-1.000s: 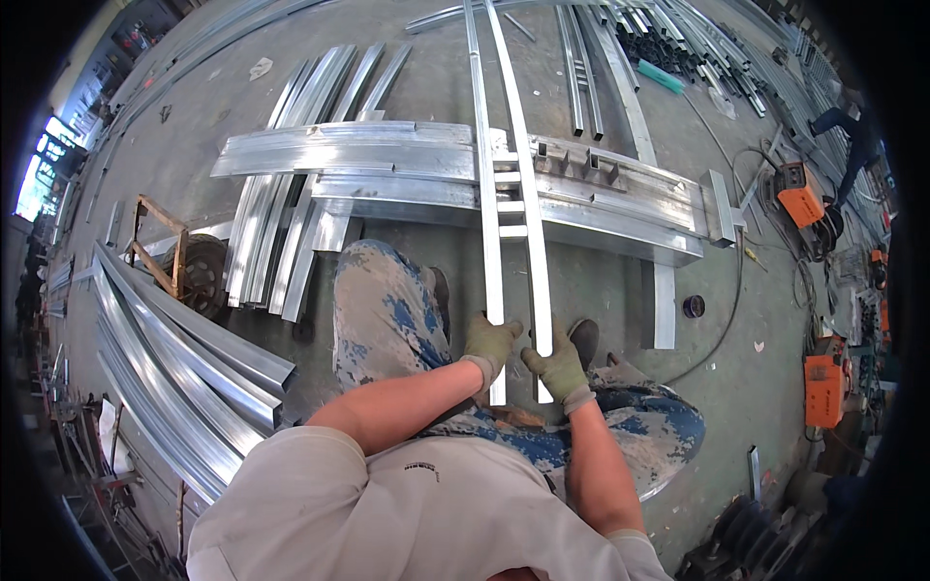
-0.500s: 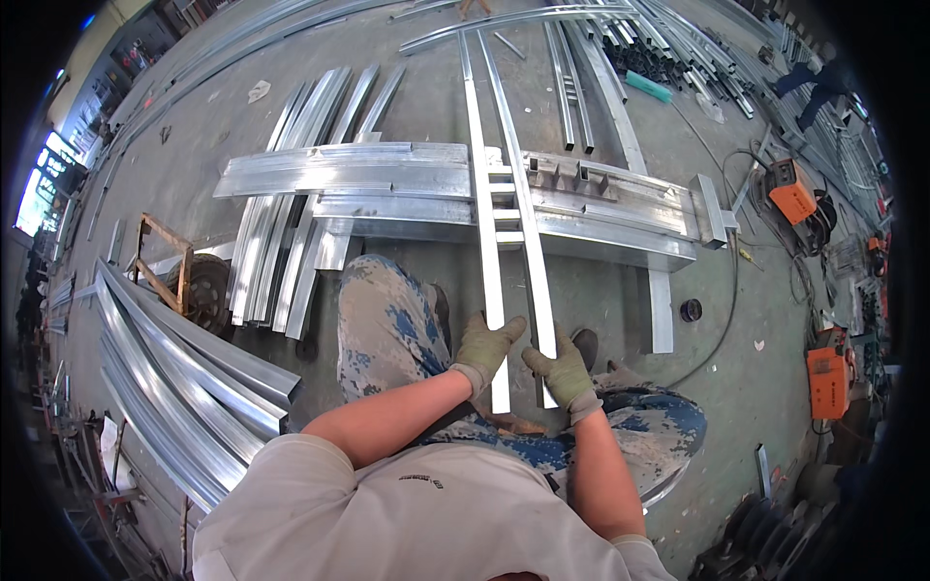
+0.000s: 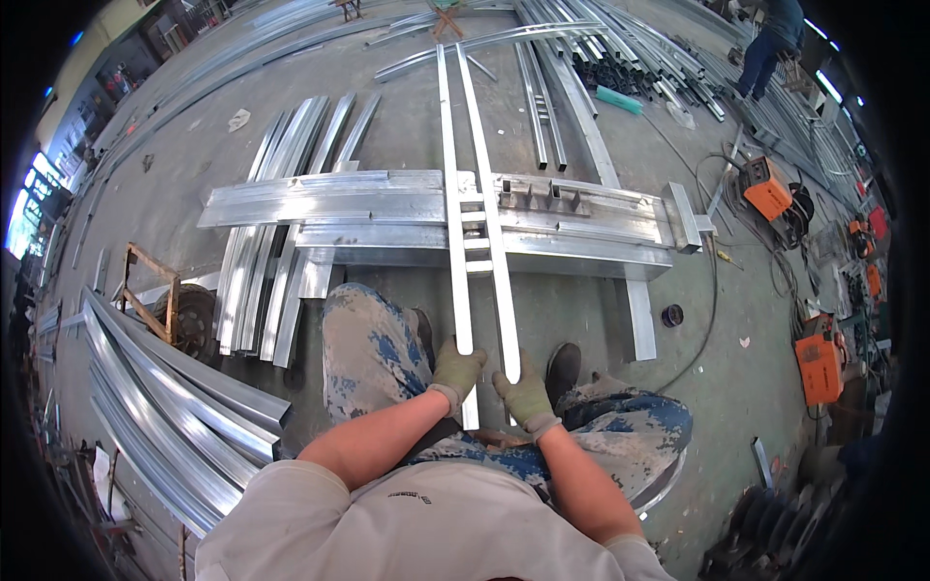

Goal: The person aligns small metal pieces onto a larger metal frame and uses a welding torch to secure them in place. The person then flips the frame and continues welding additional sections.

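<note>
A ladder-like frame of two long square metal tubes (image 3: pixel 461 300) with several short cross pieces (image 3: pixel 474 230) runs away from me, lying across a wide metal beam bench (image 3: pixel 387 198). My left hand (image 3: pixel 457 376), in an olive work glove, is closed round the left tube close to its near end. The right tube (image 3: pixel 498 290) is gripped in the same way by my right hand (image 3: pixel 527 399), also gloved. Parts of both near ends are hidden under the gloves, between my knees.
Metal channels (image 3: pixel 174 397) lie stacked at left, beside a rusty wheeled frame (image 3: pixel 150 300). Orange machines (image 3: pixel 767 190) with cables stand at right. A round dark container (image 3: pixel 671 315) sits on the floor. Far right, a person (image 3: pixel 770 44) stands near stacked tubes (image 3: pixel 668 73).
The whole view has shifted, so the scene sits lower and further left. Both hands stay closed round the tubes' near ends. The person at far right shows more fully.
</note>
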`<act>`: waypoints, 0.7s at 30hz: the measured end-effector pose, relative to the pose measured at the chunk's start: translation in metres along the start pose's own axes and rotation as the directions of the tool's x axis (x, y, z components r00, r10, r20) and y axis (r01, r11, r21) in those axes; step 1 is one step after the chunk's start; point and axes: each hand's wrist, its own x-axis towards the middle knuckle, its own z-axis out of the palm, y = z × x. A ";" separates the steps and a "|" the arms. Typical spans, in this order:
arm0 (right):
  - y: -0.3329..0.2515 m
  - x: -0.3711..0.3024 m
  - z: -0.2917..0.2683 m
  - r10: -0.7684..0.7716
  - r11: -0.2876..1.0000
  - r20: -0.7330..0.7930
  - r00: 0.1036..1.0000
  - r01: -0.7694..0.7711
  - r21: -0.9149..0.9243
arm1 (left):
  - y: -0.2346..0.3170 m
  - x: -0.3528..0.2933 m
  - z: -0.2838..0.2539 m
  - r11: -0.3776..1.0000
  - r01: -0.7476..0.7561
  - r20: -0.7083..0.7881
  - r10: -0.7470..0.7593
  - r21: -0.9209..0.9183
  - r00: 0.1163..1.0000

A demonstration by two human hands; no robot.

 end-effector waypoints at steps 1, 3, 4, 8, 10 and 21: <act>-0.021 -0.006 -0.003 0.067 0.996 0.052 0.996 -0.070 0.055 | -0.004 0.003 -0.004 1.000 0.009 -0.001 -0.009 -0.006 1.000; -0.039 -0.013 -0.001 0.058 0.995 0.034 0.998 -0.061 0.083 | -0.018 0.013 -0.008 1.000 0.001 -0.009 -0.001 -0.004 1.000; -0.043 -0.015 0.000 0.056 0.994 0.023 0.998 -0.058 0.096 | -0.022 0.016 -0.009 1.000 -0.003 -0.009 0.003 -0.003 1.000; -0.036 -0.012 0.004 0.033 0.991 0.008 0.999 -0.034 0.132 | -0.020 0.016 -0.009 0.999 -0.053 -0.042 0.053 0.005 0.998; -0.039 -0.015 0.003 0.025 0.988 0.010 1.000 -0.026 0.152 | -0.026 0.016 -0.007 0.993 -0.120 -0.085 0.119 -0.006 0.989; -0.015 0.024 -0.045 -0.027 0.997 0.177 0.984 0.039 -0.065 | -0.004 0.000 -0.007 0.973 -0.226 -0.065 0.228 0.038 0.972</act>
